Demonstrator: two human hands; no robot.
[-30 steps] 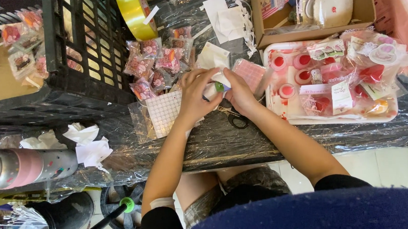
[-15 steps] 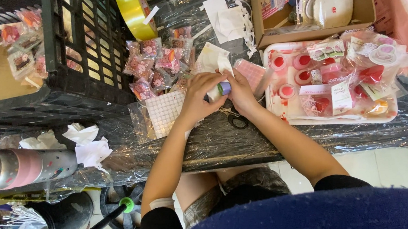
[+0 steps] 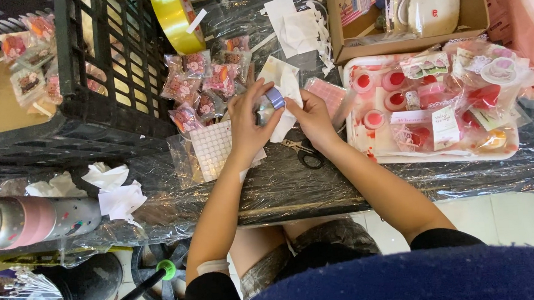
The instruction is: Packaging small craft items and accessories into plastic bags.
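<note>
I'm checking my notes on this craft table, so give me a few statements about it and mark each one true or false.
1. The left hand holds a small purple roll. True.
2. The scissors are in the right hand. False: they lie on the table under it.
3. A yellow ribbon roll leans by the black crate. True.
4. The cardboard box sits left of the crate. False: it is at the right.

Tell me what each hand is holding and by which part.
The left hand pinches a small purple tape roll by its rim. The right hand grips the white paper strip at its lower part, just below the roll.
</note>
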